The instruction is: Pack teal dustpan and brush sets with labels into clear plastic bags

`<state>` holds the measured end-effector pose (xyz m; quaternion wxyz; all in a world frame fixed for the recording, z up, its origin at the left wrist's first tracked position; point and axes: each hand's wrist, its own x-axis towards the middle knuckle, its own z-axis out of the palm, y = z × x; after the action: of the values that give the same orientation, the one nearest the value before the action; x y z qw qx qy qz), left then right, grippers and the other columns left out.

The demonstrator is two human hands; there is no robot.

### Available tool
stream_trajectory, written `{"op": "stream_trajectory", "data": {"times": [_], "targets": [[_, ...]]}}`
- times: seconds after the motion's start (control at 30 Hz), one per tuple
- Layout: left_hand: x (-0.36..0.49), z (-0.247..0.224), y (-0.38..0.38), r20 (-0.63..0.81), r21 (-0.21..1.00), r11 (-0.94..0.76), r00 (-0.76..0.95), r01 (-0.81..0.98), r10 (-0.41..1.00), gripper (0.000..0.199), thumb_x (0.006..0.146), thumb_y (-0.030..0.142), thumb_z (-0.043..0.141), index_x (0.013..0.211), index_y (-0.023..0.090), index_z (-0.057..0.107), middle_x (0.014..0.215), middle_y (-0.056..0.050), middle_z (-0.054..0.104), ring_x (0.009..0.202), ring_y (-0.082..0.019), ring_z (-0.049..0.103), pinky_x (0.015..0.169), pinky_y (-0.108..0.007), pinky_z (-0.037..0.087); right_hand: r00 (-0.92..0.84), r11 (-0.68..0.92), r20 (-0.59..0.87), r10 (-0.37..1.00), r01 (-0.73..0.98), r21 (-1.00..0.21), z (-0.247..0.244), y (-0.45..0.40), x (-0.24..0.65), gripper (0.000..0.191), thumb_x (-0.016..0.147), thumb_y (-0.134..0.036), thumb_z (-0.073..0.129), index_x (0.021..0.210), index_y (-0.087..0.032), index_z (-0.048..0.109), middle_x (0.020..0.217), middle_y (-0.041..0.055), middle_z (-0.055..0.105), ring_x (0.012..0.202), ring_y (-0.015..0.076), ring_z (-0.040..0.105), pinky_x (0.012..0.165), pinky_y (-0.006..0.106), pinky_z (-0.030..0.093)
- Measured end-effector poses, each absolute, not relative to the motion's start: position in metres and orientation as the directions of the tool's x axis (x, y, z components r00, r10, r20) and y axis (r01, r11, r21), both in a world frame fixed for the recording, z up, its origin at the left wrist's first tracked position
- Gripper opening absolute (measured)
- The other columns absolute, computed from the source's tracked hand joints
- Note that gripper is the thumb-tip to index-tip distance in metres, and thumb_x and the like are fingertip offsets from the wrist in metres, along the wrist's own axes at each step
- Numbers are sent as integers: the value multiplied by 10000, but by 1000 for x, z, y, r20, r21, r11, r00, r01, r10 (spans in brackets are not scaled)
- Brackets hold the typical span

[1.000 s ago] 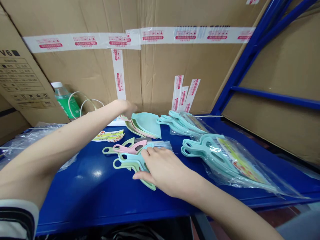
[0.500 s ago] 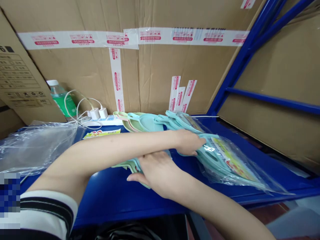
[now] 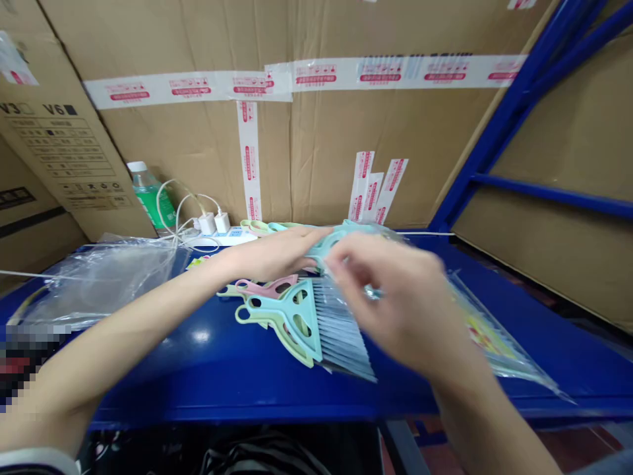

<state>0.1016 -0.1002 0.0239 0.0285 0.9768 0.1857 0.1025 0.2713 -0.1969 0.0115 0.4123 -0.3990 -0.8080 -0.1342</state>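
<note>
My left hand (image 3: 277,254) reaches to the middle of the table, its thumb and fingers around a light blue dustpan (image 3: 324,249). Close beside it on the right, my right hand (image 3: 395,290) has curled fingers, smeared by motion; whether they grip anything is hidden. Below the hands lie several small hand brushes: a light blue brush (image 3: 309,310) with grey bristles on top, a pink brush (image 3: 267,288) and green ones partly under it. A clear bag with a yellow printed card (image 3: 477,333) lies right of my right hand, partly covered by it.
Clear plastic bags (image 3: 119,277) lie on the left of the blue table (image 3: 208,382). Behind stand a green-labelled bottle (image 3: 155,198) and a white power strip (image 3: 240,236) with chargers and cables. Cardboard (image 3: 316,152) walls the back; a blue metal frame (image 3: 494,125) rises at right.
My arms have uncrossed. My left hand has moved left from the bagged dustpans, and my right hand has lifted off the brushes and moved right, uncovering them. The view has shifted slightly.
</note>
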Motion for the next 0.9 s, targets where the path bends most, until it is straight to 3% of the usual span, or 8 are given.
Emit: {"op": "stream_trajectory", "data": {"times": [0.07, 0.17, 0.3, 0.43, 0.5, 0.6, 0.73, 0.9], "targets": [[72, 24, -106, 249, 82, -907, 872, 414, 421, 513, 960, 282, 414, 1420, 94, 287, 1376, -201, 488, 1260, -256, 478, 1032, -408, 405, -121, 426, 820, 560, 891, -159, 16, -186, 290, 205, 919, -245, 418, 777, -209, 562, 704, 34, 635, 616, 163, 565, 542, 279, 339], [33, 21, -119, 283, 54, -869, 827, 491, 485, 519, 985, 334, 364, 1455, 154, 238, 1421, -181, 444, 1276, -259, 460, 1032, -434, 408, -43, 235, 652, 757, 949, -210, 13, -162, 304, 164, 863, -333, 479, 780, -215, 557, 670, 40, 623, 570, 189, 554, 479, 283, 299], [-5, 15, -135, 281, 43, -795, 756, 605, 591, 540, 995, 380, 337, 1477, 185, 196, 1428, -163, 437, 1276, -251, 458, 1041, -422, 404, -211, 305, 264, 941, 867, -394, 1, -138, 290, 170, 860, -353, 464, 797, -221, 552, 540, -18, 572, 500, 168, 543, 469, 266, 348], [-38, 12, -144, 264, 30, -747, 716, 664, 647, 538, 994, 404, 325, 1481, 213, 199, 1411, -142, 465, 1247, -247, 484, 1028, -412, 419, -342, 403, 213, 915, 753, -520, -9, -129, 268, 109, 820, -240, 478, 868, -198, 566, 556, -42, 548, 516, 155, 552, 490, 248, 392], [-58, 12, -147, 280, 14, -713, 681, 702, 676, 528, 989, 404, 327, 1472, 212, 232, 1404, -136, 476, 1240, -251, 489, 1028, -418, 418, -304, 400, 265, 915, 773, -493, -12, -126, 263, 161, 835, -203, 448, 914, -184, 586, 601, -23, 578, 543, 162, 574, 524, 256, 420], [-89, 16, -149, 360, -1, -613, 573, 790, 736, 528, 971, 409, 345, 1456, 214, 273, 1407, -128, 478, 1227, -272, 498, 1011, -449, 428, -218, 353, 376, 900, 871, -340, -12, -118, 256, 262, 841, -110, 410, 974, -155, 631, 777, 64, 673, 724, 205, 642, 668, 295, 466], [-120, 20, -149, 523, -30, -420, 372, 907, 767, 527, 950, 418, 369, 1429, 203, 322, 1332, -138, 539, 1149, -310, 545, 943, -497, 461, -354, 426, 336, 873, 888, -171, -6, -104, 230, 380, 760, 16, 444, 1003, -150, 684, 1008, 129, 696, 962, 251, 643, 811, 318, 462], [-130, 17, -148, 595, -70, -301, 283, 951, 752, 520, 949, 375, 370, 1433, 193, 311, 1272, -162, 570, 1094, -333, 564, 885, -509, 479, -555, 594, 215, 803, 768, -239, 0, -75, 168, 357, 802, 3, 445, 992, -153, 704, 1043, 117, 712, 955, 229, 657, 812, 307, 474]]}}
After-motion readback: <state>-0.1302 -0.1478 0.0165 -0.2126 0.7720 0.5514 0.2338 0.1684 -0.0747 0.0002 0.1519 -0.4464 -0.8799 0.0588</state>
